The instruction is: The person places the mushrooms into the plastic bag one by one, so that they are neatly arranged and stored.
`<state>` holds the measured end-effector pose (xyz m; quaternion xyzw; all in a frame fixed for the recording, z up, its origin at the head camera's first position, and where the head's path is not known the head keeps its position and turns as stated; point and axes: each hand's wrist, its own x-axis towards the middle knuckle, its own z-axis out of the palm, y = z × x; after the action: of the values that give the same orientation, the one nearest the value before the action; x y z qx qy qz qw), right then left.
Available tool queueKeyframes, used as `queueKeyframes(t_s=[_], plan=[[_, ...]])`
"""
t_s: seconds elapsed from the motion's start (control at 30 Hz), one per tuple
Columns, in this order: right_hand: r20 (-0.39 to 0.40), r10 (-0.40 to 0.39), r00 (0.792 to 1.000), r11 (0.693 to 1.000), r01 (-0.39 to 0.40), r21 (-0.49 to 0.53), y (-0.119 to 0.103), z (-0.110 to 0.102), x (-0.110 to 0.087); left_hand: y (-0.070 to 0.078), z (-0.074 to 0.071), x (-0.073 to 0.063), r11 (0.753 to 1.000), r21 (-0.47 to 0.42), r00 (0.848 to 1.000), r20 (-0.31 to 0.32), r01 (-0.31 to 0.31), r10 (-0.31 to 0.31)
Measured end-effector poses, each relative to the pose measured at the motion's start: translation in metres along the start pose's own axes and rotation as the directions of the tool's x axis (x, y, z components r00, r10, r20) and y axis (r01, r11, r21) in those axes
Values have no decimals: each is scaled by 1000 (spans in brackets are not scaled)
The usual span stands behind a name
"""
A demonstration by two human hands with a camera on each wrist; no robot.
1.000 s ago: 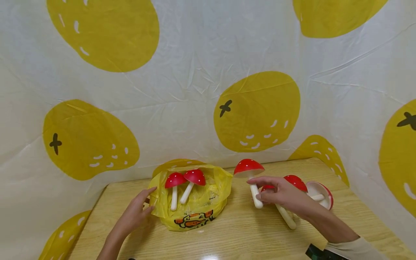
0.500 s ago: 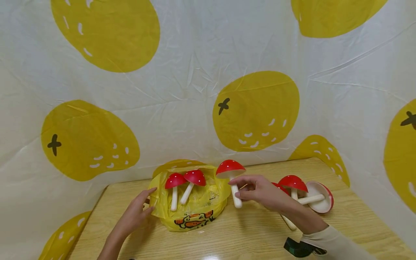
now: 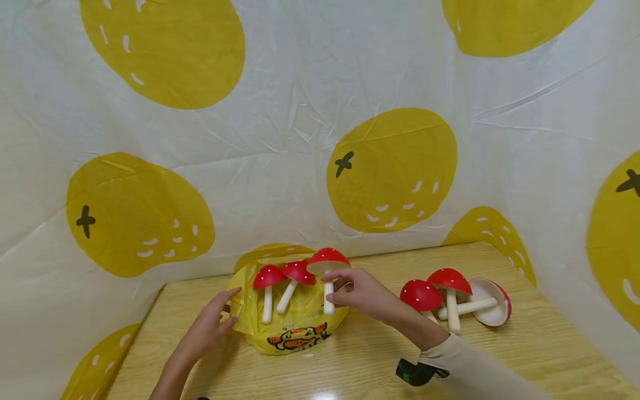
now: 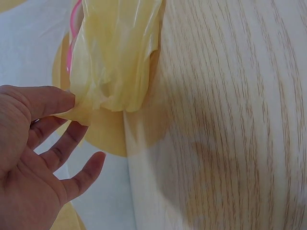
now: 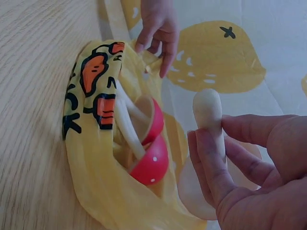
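My right grip [image 3: 356,289] pinches the stem of a toy mushroom with a glossy red, white-dotted dome cap and a smooth white stem [image 3: 327,258], between thumb and fingers, cap up and stem end down. It is over the right part of the mouth of a thin yellow plastic bag [image 3: 256,336]; I cannot tell whether the stem touches the plastic. My left grip [image 3: 206,329] holds the bag's left edge, a fold of it pinched between thumb and fingers, with another finger standing free. Inside the bag, 2 more mushrooms of the same kind lie side by side, the left mushroom [image 3: 268,276] nearly straight and the right mushroom [image 3: 299,272] tilted, their stems towards me. The bag's front bears an orange and black cartoon print [image 3: 297,338]. Well to the right, 3 more mushrooms are grouped close on the wood-grain surface [image 3: 370,364]: the nearest red cap [image 3: 421,295] has its stem partly hidden by my forearm, the middle mushroom [image 3: 451,282] points its stem towards me, and the tipped mushroom [image 3: 492,304] shows its pale hollow underside. Behind the surface hangs a whitish sheet printed with big yellow fruit [image 3: 270,194].
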<state>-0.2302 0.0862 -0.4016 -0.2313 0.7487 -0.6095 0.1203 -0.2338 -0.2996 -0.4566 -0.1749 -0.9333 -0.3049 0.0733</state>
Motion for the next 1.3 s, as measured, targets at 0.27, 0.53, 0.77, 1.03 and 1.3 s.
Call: queueKeyframes(t_s=[0.27, 0.53, 0.77, 1.03, 1.3], plan=[[-103, -10, 995, 987, -6, -159, 10, 25, 21, 0, -1, -1, 1000, 18, 1000, -9, -11, 12], [-190, -31, 981, 958, -25, -285, 25, 40, 35, 0, -1, -1, 1000, 18, 1000, -17, -14, 15], [-265, -4, 964, 946, -82, -313, 35, 47, 40, 0, 2, 2, 1000, 17, 999, -35, -23, 24], [-277, -13, 961, 938, -84, -336, 41, 46, 39, 1, 3, 3, 1000, 14, 999, -30, -21, 21], [-288, -3, 958, 934, -100, -343, 42, 43, 37, 3, 5, 7, 1000, 14, 1000, -21, -20, 20]])
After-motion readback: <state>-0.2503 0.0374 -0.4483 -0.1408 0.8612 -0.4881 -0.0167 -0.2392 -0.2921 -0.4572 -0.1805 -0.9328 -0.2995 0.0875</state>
